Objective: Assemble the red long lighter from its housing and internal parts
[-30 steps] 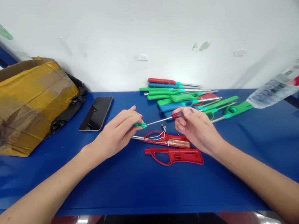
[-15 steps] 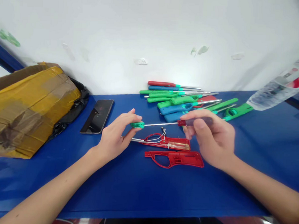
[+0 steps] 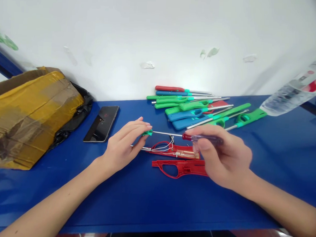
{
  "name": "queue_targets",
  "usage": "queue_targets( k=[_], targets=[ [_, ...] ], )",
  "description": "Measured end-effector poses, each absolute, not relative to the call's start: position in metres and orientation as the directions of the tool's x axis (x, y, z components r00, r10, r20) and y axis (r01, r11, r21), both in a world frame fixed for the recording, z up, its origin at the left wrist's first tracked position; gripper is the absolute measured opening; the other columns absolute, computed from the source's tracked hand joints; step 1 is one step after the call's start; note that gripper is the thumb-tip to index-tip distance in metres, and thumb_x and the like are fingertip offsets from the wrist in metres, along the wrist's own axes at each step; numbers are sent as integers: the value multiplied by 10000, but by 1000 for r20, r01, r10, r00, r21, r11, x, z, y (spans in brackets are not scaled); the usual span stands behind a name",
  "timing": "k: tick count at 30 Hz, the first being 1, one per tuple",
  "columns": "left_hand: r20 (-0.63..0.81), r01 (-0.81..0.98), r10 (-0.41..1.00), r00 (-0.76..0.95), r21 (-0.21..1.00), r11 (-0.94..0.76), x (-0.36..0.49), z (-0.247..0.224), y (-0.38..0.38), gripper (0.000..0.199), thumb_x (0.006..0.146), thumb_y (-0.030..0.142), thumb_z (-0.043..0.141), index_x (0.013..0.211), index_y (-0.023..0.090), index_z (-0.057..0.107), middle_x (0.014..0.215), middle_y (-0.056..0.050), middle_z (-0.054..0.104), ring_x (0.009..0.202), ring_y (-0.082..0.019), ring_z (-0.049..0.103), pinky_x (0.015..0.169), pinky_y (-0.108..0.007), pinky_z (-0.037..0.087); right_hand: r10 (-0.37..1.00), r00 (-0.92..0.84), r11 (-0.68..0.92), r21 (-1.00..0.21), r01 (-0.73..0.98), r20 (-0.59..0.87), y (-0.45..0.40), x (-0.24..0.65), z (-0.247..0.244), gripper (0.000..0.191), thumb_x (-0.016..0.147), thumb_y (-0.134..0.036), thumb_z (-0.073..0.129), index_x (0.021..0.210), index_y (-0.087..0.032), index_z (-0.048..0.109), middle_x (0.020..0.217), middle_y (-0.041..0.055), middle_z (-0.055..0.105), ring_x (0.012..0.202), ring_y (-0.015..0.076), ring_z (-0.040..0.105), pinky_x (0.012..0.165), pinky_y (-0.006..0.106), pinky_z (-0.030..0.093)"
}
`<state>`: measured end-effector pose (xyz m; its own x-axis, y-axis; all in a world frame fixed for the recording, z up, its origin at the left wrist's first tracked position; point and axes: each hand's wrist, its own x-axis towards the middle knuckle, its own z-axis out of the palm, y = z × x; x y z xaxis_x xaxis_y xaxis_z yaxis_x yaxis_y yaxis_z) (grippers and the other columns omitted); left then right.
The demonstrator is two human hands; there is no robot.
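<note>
Between the fingertips of my left hand (image 3: pixel 126 141) is a small green plastic piece (image 3: pixel 147 133), partly covered by the fingers. My right hand (image 3: pixel 225 154) is closed around the handle of a screwdriver (image 3: pixel 203 138), whose thin shaft points left with its tip at the green piece. Below the shaft, an opened red lighter half (image 3: pixel 169 149) with white wires, a clear part and a metal tube lies on the blue table (image 3: pixel 142 206). Nearer to me lies the other red shell half (image 3: pixel 180 167), its right end hidden by my right hand.
Several red, blue and green lighters (image 3: pixel 190 115) lie in a pile at the back by the wall. A black phone (image 3: pixel 102 124) and a taped box (image 3: pixel 33 119) are on the left. A water bottle (image 3: pixel 291 93) stands at the right, looking tilted.
The screwdriver has shifted slightly left with my right hand, which now covers the right end of the nearer shell. My left fingers now cover more of the green piece.
</note>
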<state>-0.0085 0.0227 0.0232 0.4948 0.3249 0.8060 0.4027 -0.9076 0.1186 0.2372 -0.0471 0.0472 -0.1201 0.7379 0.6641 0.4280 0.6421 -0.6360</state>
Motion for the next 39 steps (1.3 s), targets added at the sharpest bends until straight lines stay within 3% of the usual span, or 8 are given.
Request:
queue_targets(
  k=[11,19,21,23,26,30,34,39],
  targets=[
    [774,476,333,538,47,-878,-12,20,22,287,904,85,605,1174,182,610,1097,-66,736,1039,-179,700,994,-373,575,682,-169,674,-523,522,712,-49,234,55,182,908,-153,546,1022,-261,636,838,31,736,618,159,656,542,296,521],
    [728,405,287,623,14,-914,-12,15,22,312,875,18,601,1168,122,583,1061,-102,734,972,-177,697,984,-373,567,539,-455,820,-317,477,709,-41,245,60,174,949,-199,516,1076,-264,615,750,29,703,593,164,626,536,285,505],
    [720,407,297,628,21,-913,-11,12,20,301,873,19,604,1156,117,582,1035,-98,732,958,-182,694,978,-372,569,576,-438,802,-374,466,690,-38,247,57,169,953,-203,510,1065,-263,621,775,32,707,617,164,634,551,284,505],
    [706,422,316,634,26,-906,-10,10,19,288,881,30,599,1153,122,579,1027,-95,727,983,-197,687,967,-369,574,675,-364,730,-512,452,642,-36,249,53,155,963,-222,503,1051,-245,628,800,33,703,621,152,632,555,279,497],
    [662,411,329,674,33,-911,-8,9,16,255,904,51,575,1148,126,574,1016,-94,721,988,-214,683,927,-361,589,822,-233,568,-717,403,520,-29,249,45,201,1002,-297,462,1021,-220,647,615,-28,583,485,106,519,475,249,417],
    [632,384,352,690,93,-919,-7,9,11,257,913,52,562,1161,122,569,1047,-102,710,1013,-216,674,933,-349,583,919,-142,384,-916,115,367,-16,248,36,311,1009,-397,452,906,-190,661,582,-43,488,501,93,473,486,238,390],
    [653,378,368,662,133,-916,-7,10,9,277,909,35,566,1173,118,571,1051,-99,708,1027,-190,672,948,-302,569,966,-96,226,-964,-143,240,-6,245,30,301,946,-446,571,872,-177,682,558,-56,435,481,82,417,475,238,341],
    [714,394,354,604,120,-911,-8,11,10,289,886,17,596,1156,119,590,1019,-85,728,1020,-179,685,966,-288,564,993,-66,75,-944,-323,101,-4,239,32,290,885,-442,660,835,-160,704,546,-60,408,469,67,383,468,228,307]
  ],
)
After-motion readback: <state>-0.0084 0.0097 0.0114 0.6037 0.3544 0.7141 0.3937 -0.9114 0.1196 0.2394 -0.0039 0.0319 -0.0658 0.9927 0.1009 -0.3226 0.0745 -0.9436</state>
